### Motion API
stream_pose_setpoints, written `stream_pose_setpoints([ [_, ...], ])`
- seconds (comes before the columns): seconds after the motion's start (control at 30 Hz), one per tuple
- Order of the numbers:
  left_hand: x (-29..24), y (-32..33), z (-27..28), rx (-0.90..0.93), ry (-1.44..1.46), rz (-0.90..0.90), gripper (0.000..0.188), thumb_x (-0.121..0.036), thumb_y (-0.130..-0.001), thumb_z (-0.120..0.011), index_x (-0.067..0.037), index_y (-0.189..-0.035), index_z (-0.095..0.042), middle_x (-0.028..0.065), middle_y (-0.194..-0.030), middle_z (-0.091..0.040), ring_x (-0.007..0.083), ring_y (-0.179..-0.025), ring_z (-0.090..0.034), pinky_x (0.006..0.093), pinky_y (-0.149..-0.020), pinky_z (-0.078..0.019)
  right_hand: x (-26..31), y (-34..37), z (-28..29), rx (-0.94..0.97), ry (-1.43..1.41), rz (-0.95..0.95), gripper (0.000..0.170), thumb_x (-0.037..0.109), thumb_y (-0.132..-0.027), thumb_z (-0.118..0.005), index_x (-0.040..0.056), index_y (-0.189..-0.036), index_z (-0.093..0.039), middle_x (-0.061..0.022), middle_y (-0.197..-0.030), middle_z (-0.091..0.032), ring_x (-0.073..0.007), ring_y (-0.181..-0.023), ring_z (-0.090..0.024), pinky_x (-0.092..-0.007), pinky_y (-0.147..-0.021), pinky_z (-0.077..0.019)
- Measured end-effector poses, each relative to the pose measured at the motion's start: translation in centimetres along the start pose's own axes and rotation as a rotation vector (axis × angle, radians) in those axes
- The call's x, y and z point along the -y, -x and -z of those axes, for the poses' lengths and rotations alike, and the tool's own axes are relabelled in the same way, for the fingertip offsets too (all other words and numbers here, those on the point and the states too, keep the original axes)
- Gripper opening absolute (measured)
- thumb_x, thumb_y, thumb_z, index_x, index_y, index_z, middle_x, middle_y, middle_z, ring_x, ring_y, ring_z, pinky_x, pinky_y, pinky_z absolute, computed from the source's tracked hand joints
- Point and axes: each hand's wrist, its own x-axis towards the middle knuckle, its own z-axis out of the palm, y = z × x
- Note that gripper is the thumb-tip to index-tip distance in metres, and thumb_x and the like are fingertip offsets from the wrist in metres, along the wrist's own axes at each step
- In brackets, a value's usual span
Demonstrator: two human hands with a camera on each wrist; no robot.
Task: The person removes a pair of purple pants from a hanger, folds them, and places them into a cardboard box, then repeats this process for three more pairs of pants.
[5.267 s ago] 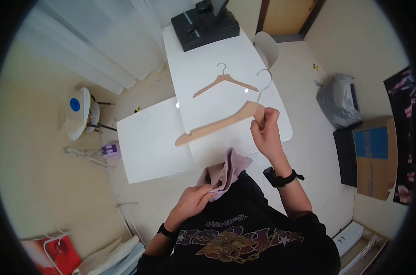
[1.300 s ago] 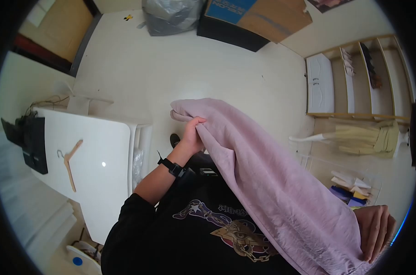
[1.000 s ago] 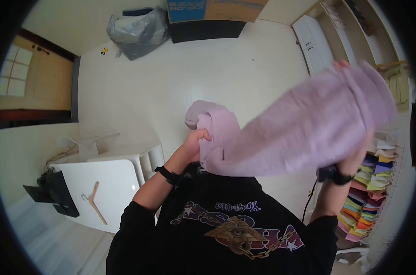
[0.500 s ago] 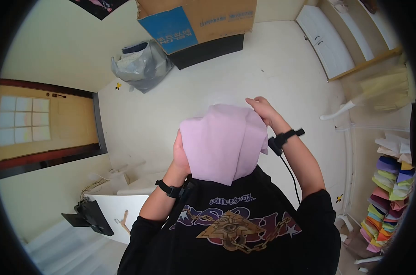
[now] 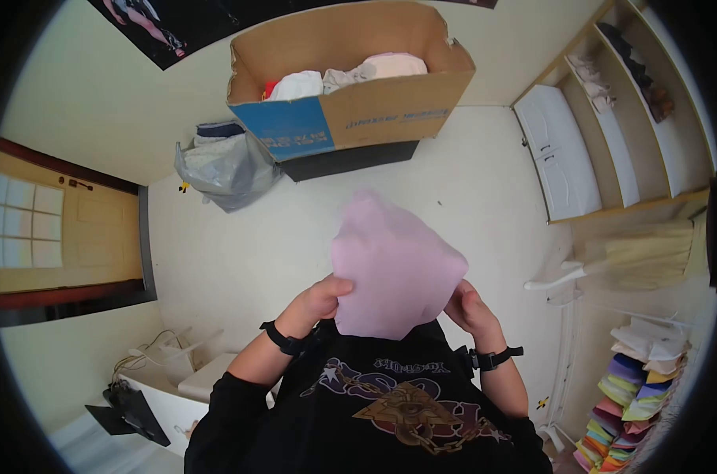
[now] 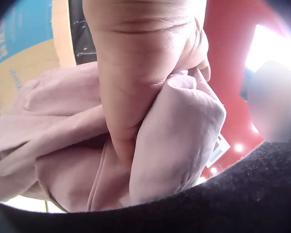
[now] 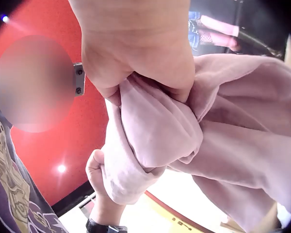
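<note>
Pink cloth: the pink cloth (image 5: 394, 265) is bunched and hanging in front of my chest, between my two hands and touching both; its lower edge overlaps my black shirt (image 5: 244, 411).
Long axis: too crumpled for me to tell one; a soft peak points away from my body, leaning toward the left side.
Left hand: my left hand (image 5: 315, 302) grips the cloth's left edge, thumb on the near face, fingers sunk into a fold; the cloth lies to the right of these fingers.
Right hand: my right hand (image 5: 475, 314) pinches a gathered fold by the right corner, fingers and thumb curled into it; the cloth lies to the left of them.
Nearer hand: neither, as both are on the cloth; the peak sits closer to the left hand's side.
Cardboard box: beyond the peak, well apart from the cloth, stands the open cardboard box (image 5: 398, 107) with clothes inside.
Plastic bag: the grey plastic bag (image 5: 232, 175) is left of that box.
Shelves: the shelves (image 5: 635, 118) are far off to my right.
</note>
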Motion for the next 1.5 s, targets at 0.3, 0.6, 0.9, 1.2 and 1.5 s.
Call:
stream_pose_setpoints([
  [0.3,-17.8,-9.6,-4.6,-0.255,-0.835,-0.145,0.070,-0.006,-0.090,-0.075,0.002,-0.154,-0.049,0.0135,-0.140,-0.067,0.0258,-0.128,-0.063,0.0374,-0.109,-0.0497,14.6,-17.8,-0.3,-0.215,0.378,0.089,0.049,-0.001,-0.088,-0.085,0.0002,-0.135,-0.068,-0.0073,-0.126,-0.076,-0.0167,-0.115,-0.071,-0.0342,-0.100,-0.0570],
  [0.6,-30.6,-17.0,-3.8,-0.445,-1.467,-0.557,0.051,-0.003,-0.076,-0.064,0.000,-0.126,-0.069,0.0147,-0.123,-0.072,0.0380,-0.115,-0.067,0.0456,-0.107,-0.0495,24.4,-35.6,2.9,0.076,0.322,0.318,0.036,-0.001,-0.092,-0.080,0.0002,-0.127,-0.071,-0.0079,-0.122,-0.077,-0.0158,-0.111,-0.072,-0.0334,-0.097,-0.0572],
  [0.9,-42.1,-17.5,2.7,-0.593,-1.469,-0.504,0.064,-0.003,-0.078,-0.058,0.005,-0.142,-0.061,0.0166,-0.137,-0.069,0.0314,-0.132,-0.064,0.0399,-0.114,-0.0456,29.5,-51.2,-0.4,0.183,0.411,0.399,0.035,0.001,-0.094,-0.080,0.0001,-0.128,-0.071,-0.0070,-0.123,-0.076,-0.0150,-0.110,-0.070,-0.0324,-0.095,-0.0560],
  [1.2,-47.6,-16.7,15.6,-0.579,-0.868,-0.358,0.074,0.002,-0.084,-0.060,0.003,-0.157,-0.046,0.0124,-0.142,-0.063,0.0212,-0.133,-0.058,0.0357,-0.115,-0.0438,22.2,-61.0,-0.7,0.009,0.554,0.054,0.031,0.004,-0.102,-0.074,0.0003,-0.132,-0.070,-0.0051,-0.121,-0.077,-0.0120,-0.110,-0.069,-0.0306,-0.096,-0.0554],
  [1.5,-54.4,-20.5,32.7,-0.900,-0.530,-0.053,0.047,-0.010,-0.095,-0.070,0.001,-0.140,-0.064,0.0034,-0.122,-0.072,0.0145,-0.112,-0.066,0.0332,-0.099,-0.0545,12.7,-77.7,3.7,-0.109,0.628,-0.058,0.033,0.013,-0.105,-0.069,-0.0020,-0.134,-0.066,-0.0094,-0.122,-0.076,-0.0158,-0.110,-0.070,-0.0337,-0.095,-0.0570],
])
